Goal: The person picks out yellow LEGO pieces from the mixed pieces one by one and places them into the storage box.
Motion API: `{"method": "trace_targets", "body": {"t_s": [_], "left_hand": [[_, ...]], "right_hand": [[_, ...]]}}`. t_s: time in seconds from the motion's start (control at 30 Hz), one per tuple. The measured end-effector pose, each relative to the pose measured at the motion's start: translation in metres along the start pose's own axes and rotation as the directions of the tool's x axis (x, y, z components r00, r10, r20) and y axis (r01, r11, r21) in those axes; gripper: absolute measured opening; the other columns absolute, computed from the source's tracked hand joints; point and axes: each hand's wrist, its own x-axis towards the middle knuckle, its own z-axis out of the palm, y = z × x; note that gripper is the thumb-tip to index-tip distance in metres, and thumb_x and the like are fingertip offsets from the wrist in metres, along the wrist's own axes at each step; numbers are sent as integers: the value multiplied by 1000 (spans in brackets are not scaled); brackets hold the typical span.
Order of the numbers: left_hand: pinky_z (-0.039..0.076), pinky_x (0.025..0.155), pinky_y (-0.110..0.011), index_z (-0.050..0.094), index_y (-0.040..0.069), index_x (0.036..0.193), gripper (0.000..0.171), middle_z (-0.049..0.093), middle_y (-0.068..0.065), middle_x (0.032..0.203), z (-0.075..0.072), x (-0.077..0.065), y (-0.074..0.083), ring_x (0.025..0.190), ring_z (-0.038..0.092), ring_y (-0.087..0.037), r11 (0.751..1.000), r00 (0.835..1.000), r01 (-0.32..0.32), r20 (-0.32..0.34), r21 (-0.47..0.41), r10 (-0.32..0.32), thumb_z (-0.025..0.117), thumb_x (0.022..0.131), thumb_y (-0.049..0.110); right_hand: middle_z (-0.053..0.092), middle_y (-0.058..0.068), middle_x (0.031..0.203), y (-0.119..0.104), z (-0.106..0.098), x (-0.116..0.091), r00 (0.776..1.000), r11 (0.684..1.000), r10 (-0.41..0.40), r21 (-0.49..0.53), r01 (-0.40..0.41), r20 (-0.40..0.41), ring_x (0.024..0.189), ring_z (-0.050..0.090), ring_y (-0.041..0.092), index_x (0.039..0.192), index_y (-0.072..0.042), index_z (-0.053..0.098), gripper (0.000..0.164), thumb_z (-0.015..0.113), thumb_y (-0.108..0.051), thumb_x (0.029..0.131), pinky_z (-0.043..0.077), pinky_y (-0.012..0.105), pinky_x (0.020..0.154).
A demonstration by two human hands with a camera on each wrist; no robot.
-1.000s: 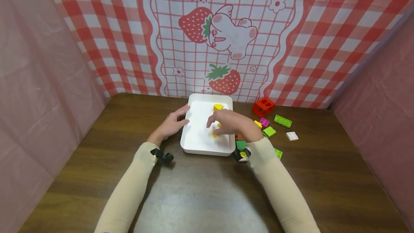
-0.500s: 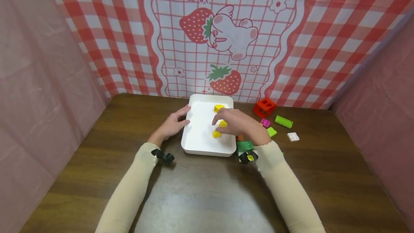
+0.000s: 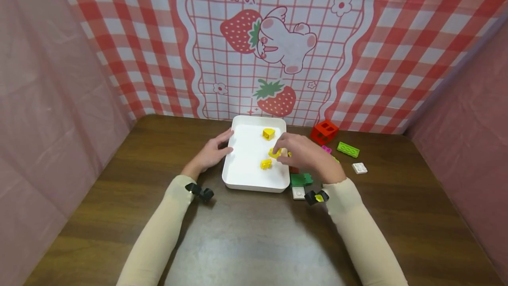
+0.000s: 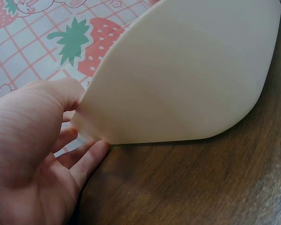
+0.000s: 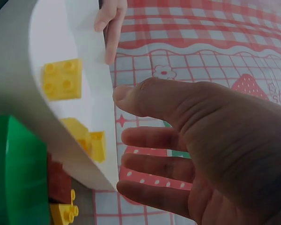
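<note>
My left hand (image 3: 212,152) rests against the left side of a white tray (image 3: 242,183). In the left wrist view its fingertips (image 4: 99,147) touch the tray's outer wall, with the thumb up near the rim. Three yellow toy bricks lie inside the tray: a wedge-like one (image 3: 268,133) at the back, a second yellow brick (image 3: 274,153) partly behind my fingers, and a small studded brick (image 3: 266,163) nearer me. Over the tray's right rim hovers my right hand (image 3: 303,151). Seen from the right wrist, its fingers are spread and loosely bent, with nothing between them.
Right of the tray lie green bricks (image 3: 299,180), a white brick (image 3: 298,193) and a brown brick (image 5: 58,180). Farther right are a red window frame (image 3: 324,132), a lime plate (image 3: 348,149) and a white plate (image 3: 359,168). A patterned cloth (image 3: 254,56) hangs behind.
My right hand has drawn back to the right, from over the middle of the tray to its right rim, uncovering the yellow bricks. The left hand stays at the tray's side.
</note>
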Motion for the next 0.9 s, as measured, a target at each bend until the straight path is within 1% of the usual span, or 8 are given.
{"method": "trace_targets", "body": {"t_s": [0.2,0.4,0.5,0.67,0.9], "left_hand": [[19,145,-59,33,4,176,68,21,-13,191,0,0,-1,178,18,-38,1000,1000,-7,-5,-1,7,60,113,8],[19,145,-60,33,5,176,68,21,-13,191,1,1,-1,179,18,-39,1000,1000,-2,-5,-9,2,60,113,8],[19,145,-61,33,6,176,68,20,-12,191,1,1,0,179,17,-39,1000,1000,6,0,-15,-6,60,114,9],[20,145,-61,32,7,177,69,20,-11,191,0,0,0,179,17,-38,1000,1000,16,5,-21,-16,60,114,10],[20,144,-62,32,6,177,69,20,-11,191,-1,-2,1,179,18,-39,1000,1000,7,3,-24,-7,60,114,9]], "right_hand": [[73,12,142,9,1,-10,1000,1000,29,-11,-29,-8,127,70,33,130,-14,84,29,84,-19,102,66,50,110],[74,11,141,23,-2,-19,999,1000,20,-24,-21,-41,125,73,34,131,-14,85,31,86,-19,100,66,52,109],[74,11,143,29,-3,-22,998,999,17,-40,-19,-53,127,73,34,128,-15,86,28,86,-18,100,66,53,109],[73,16,150,36,-4,-28,998,997,8,-71,-13,-67,134,71,38,124,-14,86,26,87,-17,98,65,56,110],[70,19,155,42,-4,-35,997,998,21,-63,-26,-77,139,67,41,127,-14,85,29,87,-17,98,63,60,113]]}}
